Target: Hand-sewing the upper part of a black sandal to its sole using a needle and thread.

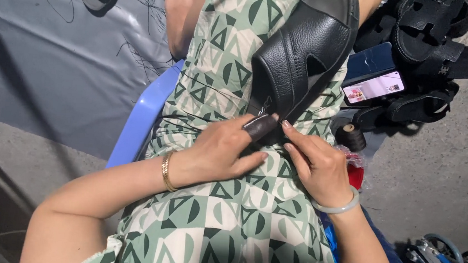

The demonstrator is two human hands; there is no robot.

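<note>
- A black sandal (303, 53) is lying on the person's lap, toe end nearest the hands.
- The left hand (224, 150), forefinger wearing a dark guard, is pinching the sandal's edge.
- The right hand (319, 161) is pinching alongside, possibly holding thread; too fine to tell.
- Risk: the sandal is resting loosely on the knee and could be sliding off toward the phone (372, 81) and thread spool (351, 137).

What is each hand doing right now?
Left hand: fingers on the black sandal, forefinger in a dark guard.
Right hand: fingers pinched at the sandal's edge; anything held cannot be told.
</note>
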